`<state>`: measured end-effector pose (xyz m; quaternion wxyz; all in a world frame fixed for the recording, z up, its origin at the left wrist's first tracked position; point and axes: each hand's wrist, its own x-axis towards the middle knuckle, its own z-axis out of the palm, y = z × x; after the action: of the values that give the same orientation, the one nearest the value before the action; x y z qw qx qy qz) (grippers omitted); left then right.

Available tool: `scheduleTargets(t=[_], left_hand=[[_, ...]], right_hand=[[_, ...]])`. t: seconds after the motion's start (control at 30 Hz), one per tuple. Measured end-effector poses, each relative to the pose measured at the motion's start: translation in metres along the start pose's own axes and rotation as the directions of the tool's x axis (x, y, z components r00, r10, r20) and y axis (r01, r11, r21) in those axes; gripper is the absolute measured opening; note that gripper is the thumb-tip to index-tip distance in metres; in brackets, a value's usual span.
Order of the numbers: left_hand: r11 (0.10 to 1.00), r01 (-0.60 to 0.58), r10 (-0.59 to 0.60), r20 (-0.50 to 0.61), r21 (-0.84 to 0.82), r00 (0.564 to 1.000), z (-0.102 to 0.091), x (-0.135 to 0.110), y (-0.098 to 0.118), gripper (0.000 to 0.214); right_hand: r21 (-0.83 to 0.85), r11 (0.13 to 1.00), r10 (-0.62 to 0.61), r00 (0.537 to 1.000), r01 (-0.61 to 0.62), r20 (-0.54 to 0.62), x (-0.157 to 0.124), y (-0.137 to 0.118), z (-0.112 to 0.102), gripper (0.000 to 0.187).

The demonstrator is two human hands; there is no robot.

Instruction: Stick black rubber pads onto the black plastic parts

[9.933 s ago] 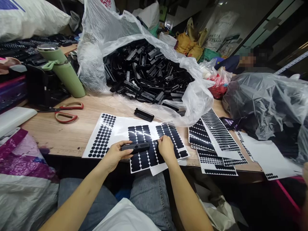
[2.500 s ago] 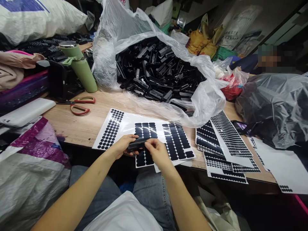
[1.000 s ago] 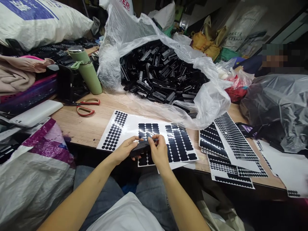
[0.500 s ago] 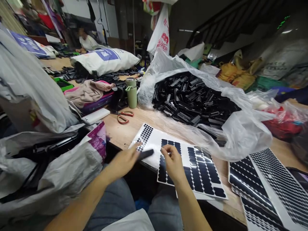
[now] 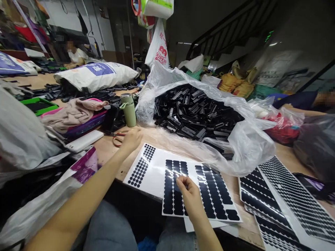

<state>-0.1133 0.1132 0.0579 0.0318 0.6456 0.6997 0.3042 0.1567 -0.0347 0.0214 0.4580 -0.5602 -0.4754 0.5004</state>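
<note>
My right hand is closed in a pinch, thumb against the curled forefinger, over a white sheet of black rounded stickers. Whatever sits between those fingertips is too small to make out. Farther forward, my left hand reaches over the wooden table beside the red-handled scissors, below the green flask. Its fingers are smeared and partly hidden, and I see no black piece in it. A second sheet with small black dots lies to the left, partly under the sticker sheet.
A clear plastic bag full of black plastic parts stands at the back. More sticker sheets lie at right. A white device and a cloth-filled basket are at left. Another person's arm shows at far right.
My left hand has moved forward from the dotted sheet, and the dark strip seen at it is no longer visible. The right hand stays pinched over the stickers. The view has swung slightly right.
</note>
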Motion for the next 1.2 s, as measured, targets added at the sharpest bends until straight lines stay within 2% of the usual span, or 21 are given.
scheduleTargets(t=[0.07, 0.1, 0.17, 0.27, 0.37, 0.47, 0.53, 0.57, 0.6, 0.7, 0.73, 0.77, 0.87, 1.0, 1.2], left_hand=[[0.998, -0.01, 0.012, 0.035, -0.056, 0.999, 0.047, 0.046, 0.035, 0.031], [0.996, 0.006, -0.003, 0.04, -0.085, 0.999, 0.064, 0.067, 0.049, 0.032], [0.987, 0.058, -0.052, 0.042, -0.147, 0.998, 0.087, 0.1, 0.065, 0.033], [0.955, 0.145, -0.128, 0.081, -0.26, 0.988, 0.099, 0.13, 0.068, 0.022], [0.898, 0.204, -0.158, 0.148, -0.391, 0.976, 0.093, 0.133, 0.061, 0.011], [0.806, 0.255, -0.145, 0.239, -0.535, 0.96, 0.079, 0.1, 0.058, 0.015], [0.727, 0.303, -0.106, 0.336, -0.615, 0.936, 0.068, 0.059, 0.06, 0.022], [0.66, 0.358, -0.083, 0.409, -0.66, 0.909, 0.063, 0.034, 0.062, 0.025], [0.571, 0.435, -0.062, 0.492, -0.696, 0.868, 0.056, 0.009, 0.065, 0.026], [0.208, 0.72, -0.036, 0.731, -0.662, 0.682, 0.038, -0.059, 0.073, 0.02], [0.134, 0.769, -0.03, 0.773, -0.625, 0.633, 0.033, -0.076, 0.076, 0.018], [0.105, 0.793, -0.025, 0.795, -0.6, 0.606, 0.028, -0.09, 0.078, 0.017], [0.075, 0.807, 0.021, 0.81, -0.586, 0.586, 0.02, -0.113, 0.084, 0.018], [0.067, 0.787, 0.048, 0.79, -0.613, 0.611, 0.016, -0.124, 0.087, 0.018], [0.084, 0.771, 0.07, 0.776, -0.631, 0.627, 0.015, -0.136, 0.089, 0.021]], right_hand=[[-0.001, 1.0, 0.016, 1.0, -0.016, -0.021, -0.004, 0.002, -0.012, 0.03], [-0.003, 1.0, 0.028, 0.999, -0.028, -0.032, -0.006, 0.004, -0.018, 0.03], [0.001, 0.998, 0.06, 0.996, -0.06, -0.059, -0.011, 0.009, -0.031, 0.032], [0.046, 0.995, 0.093, 0.984, -0.087, -0.152, -0.016, 0.015, -0.044, 0.035], [0.062, 0.994, 0.101, 0.979, -0.091, -0.179, -0.016, 0.012, -0.048, 0.032], [0.019, 0.996, 0.094, 0.994, -0.093, -0.062, -0.008, 0.0, -0.044, 0.025], [0.006, 0.997, 0.073, 0.997, -0.073, 0.005, 0.0, -0.012, -0.037, 0.022], [0.006, 0.998, 0.058, 0.998, -0.059, 0.026, 0.004, -0.019, -0.032, 0.021], [0.005, 0.999, 0.036, 0.999, -0.036, 0.04, 0.009, -0.025, -0.027, 0.02], [-0.055, 0.996, -0.065, 0.997, 0.066, 0.029, 0.021, -0.038, -0.009, 0.016], [-0.089, 0.992, -0.092, 0.996, 0.093, 0.015, 0.024, -0.039, -0.004, 0.015], [-0.124, 0.986, -0.107, 0.994, 0.107, 0.001, 0.026, -0.04, 0.0, 0.015], [-0.205, 0.975, -0.091, 0.996, 0.083, -0.026, 0.027, -0.036, 0.007, 0.015], [-0.258, 0.966, -0.049, 0.997, 0.032, -0.061, 0.019, -0.029, 0.01, 0.017], [-0.313, 0.949, -0.061, 0.995, 0.033, -0.081, 0.01, -0.025, 0.01, 0.017]])
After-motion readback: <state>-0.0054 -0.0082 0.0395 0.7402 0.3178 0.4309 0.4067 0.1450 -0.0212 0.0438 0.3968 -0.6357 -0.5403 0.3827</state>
